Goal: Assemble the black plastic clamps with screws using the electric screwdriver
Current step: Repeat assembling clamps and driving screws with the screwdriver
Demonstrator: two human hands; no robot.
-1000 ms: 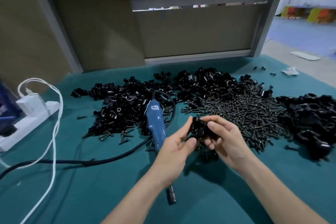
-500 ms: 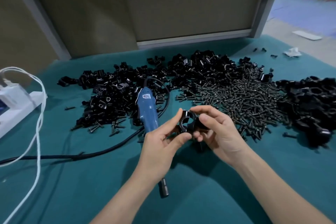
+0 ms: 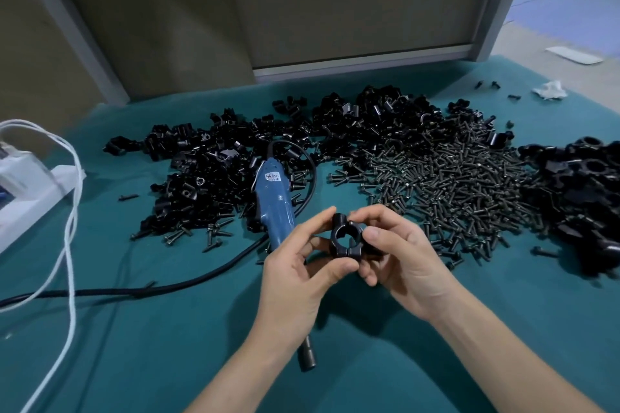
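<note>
Both hands point(image 3: 349, 265) pinch the clamp point(image 3: 347, 238) halves together, bore facing me, to align screw holes; screwdriver point(image 3: 273, 208) lies mid-surface.

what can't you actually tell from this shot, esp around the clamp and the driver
All in the head view:
- clamp: its sides are covered by the fingers of the left hand and right hand; whether a screw is in it cannot be told.
- electric screwdriver: lower body hidden under the left hand.
- white power strip: cut off by the left edge.
- black pile: cut by the right edge, too dark to separate pieces.
</note>
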